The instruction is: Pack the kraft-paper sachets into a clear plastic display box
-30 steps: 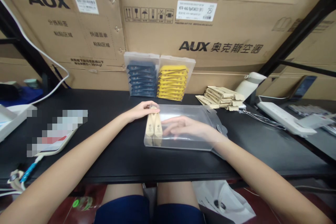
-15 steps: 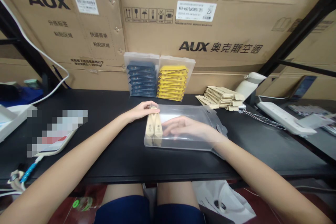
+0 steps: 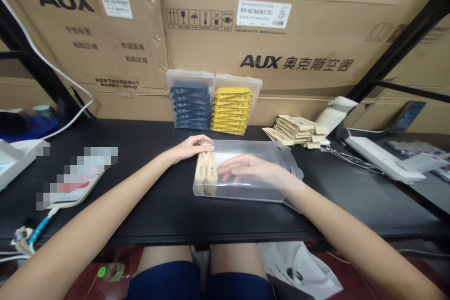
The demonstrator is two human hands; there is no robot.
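While the open left hand (image 3: 191, 146) rests on two tan sachets (image 3: 206, 172), the right hand (image 3: 246, 171) stays spread flat inside the clear plastic box (image 3: 267, 151); nothing has shifted.

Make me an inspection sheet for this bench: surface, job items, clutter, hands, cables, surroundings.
Surface: black table, dark and flat.
Job's things: clear box lying flat; two beige sachets side by side at its left end.
Clutter: loose sachet pile back right; blue-filled box and yellow-filled box standing at the back; white bottle; power strip.
Hands: left hand rests on the sachets' far ends; right hand open, reaching inside the clear box.
Cables: white cable looping at left; blue cable at the near-left edge.
Surroundings: cardboard cartons behind; black rack strut at right.
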